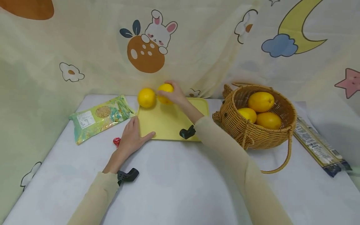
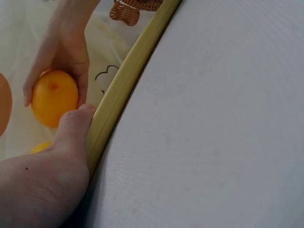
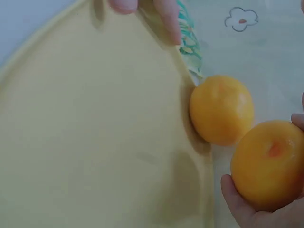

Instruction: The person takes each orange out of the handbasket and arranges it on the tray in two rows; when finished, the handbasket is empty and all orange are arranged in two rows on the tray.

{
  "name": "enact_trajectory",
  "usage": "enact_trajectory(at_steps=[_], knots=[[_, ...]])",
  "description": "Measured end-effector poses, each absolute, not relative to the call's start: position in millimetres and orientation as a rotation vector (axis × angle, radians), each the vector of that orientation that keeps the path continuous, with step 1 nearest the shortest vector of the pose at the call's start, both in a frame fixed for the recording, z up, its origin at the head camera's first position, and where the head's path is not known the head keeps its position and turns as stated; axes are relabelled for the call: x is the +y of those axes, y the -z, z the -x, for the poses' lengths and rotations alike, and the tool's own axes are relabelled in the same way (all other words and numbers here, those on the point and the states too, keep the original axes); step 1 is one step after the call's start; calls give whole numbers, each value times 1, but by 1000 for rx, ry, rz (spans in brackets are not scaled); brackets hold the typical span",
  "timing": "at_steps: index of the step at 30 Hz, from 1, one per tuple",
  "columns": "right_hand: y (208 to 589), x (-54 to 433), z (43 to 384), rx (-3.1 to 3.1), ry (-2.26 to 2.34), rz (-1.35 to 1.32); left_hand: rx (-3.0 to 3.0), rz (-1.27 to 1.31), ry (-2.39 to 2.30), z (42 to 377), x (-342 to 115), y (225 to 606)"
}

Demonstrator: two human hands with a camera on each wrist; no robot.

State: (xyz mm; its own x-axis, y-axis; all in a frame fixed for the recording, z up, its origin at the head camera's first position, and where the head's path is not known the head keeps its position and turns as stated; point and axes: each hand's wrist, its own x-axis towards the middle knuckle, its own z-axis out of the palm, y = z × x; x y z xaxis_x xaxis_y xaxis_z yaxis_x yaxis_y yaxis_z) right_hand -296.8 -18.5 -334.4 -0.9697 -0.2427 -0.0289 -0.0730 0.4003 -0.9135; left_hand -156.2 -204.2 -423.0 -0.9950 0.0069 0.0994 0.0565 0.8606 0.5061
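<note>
My right hand (image 1: 175, 93) grips a yellow-orange oval fruit (image 3: 268, 166) above the far edge of the yellow tray (image 1: 166, 125), with fingers and thumb on opposite sides of it. Right beside it, a second fruit (image 1: 146, 97) of the same kind sits at the tray's far left corner. My left hand (image 1: 132, 137) lies at the near left corner, thumb stretched along the front rim and fingers straight along the left side. In the left wrist view, that thumb (image 2: 73, 128) touches the rim, and the held fruit shows a small reddish spot.
A wicker basket (image 1: 261, 137) with 3 similar fruits stands right of the tray, its handle hanging forward. Beyond it lies a long printed packet (image 1: 320, 147). Left of the tray are a green snack bag (image 1: 102, 117) and a small red-wrapped item (image 1: 116, 141). A patterned cloth hangs behind.
</note>
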Motion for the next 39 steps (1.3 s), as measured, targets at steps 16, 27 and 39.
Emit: enact_trajectory(at_steps=[16, 27, 39], knots=[[371, -37, 299, 2553, 1701, 210, -2967, 25, 813, 154, -203, 421], [373, -50, 299, 2648, 1718, 140, -2979, 24, 802, 156, -205, 420], [376, -55, 295, 2725, 1620, 78, -3004, 18, 813, 154, -205, 420]])
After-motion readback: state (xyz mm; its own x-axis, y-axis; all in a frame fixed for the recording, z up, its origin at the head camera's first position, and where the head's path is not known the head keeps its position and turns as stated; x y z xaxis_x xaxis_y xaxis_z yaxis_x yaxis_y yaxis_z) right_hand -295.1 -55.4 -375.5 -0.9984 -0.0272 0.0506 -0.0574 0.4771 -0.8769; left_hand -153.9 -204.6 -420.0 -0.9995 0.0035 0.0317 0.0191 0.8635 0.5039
